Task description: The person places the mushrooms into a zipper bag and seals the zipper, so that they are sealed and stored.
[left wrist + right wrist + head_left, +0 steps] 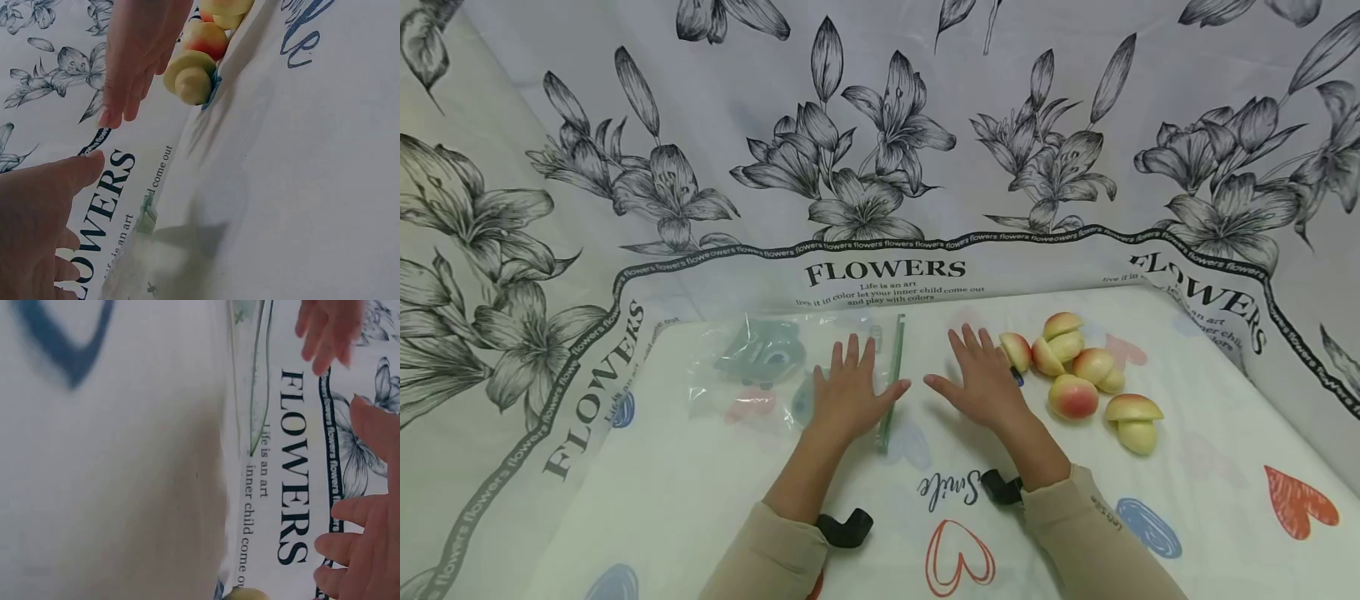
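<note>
My left hand [850, 392] is held out with fingers spread, overlapping the right part of a clear plastic zip bag [700, 392] in the head view. Greenish cartoon prints mark the bag, and a green slider closure [891, 383] runs along its right edge, beside my thumb. My right hand [981, 379] is also spread, palm down, thumb toward the left hand. Both hands hold nothing. Just right of the right hand lie several yellow-and-red fruit pieces, peach-like, among them a rounded red one [1072, 397] and a mushroom-shaped pair [1135, 421].
A white cloth with printed hearts [1300, 500] covers the table. Flower-printed fabric [865, 150] rises behind and at both sides. Black curved pieces [846, 527] stick out near each wrist, by the beige sleeves [767, 550].
</note>
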Demonstrator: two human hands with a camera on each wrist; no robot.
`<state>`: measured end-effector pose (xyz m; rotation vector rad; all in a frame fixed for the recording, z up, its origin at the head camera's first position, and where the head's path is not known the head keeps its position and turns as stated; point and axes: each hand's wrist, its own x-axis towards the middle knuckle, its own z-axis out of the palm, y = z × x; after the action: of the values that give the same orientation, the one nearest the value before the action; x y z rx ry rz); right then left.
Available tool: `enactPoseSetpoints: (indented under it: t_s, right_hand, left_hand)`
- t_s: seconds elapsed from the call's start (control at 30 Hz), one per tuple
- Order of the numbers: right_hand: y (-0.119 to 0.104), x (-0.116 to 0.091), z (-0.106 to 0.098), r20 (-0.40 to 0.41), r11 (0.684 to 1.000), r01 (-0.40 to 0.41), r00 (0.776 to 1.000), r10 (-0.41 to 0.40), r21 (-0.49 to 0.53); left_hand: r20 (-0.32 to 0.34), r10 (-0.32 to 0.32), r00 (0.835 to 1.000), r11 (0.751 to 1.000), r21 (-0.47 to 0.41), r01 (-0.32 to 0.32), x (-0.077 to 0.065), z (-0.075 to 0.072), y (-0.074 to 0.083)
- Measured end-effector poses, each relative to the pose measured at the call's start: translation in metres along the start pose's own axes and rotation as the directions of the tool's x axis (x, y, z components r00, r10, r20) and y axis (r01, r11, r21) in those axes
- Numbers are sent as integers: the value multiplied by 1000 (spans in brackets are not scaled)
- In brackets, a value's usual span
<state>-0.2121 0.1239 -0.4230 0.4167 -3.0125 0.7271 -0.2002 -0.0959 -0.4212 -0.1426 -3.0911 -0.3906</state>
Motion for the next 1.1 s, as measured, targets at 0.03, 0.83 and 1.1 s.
enactPoseSetpoints:
  t_s: [0.03,0.83,1.1]
  right_hand:
    - [-1,0,1,7,999,6,1000,-6,35]
    - [-24,23,34,215,591,-291,956,198,753]
    - [-26,24,38,225,466,-296,953,204,834]
  left_hand:
    - [8,-4,1000,1000,-7,4,0,2,0]
    - [-27,22,999,998,-61,-24,6,36,-7]
    - [-115,36,993,996,-76,-45,9,39,-13]
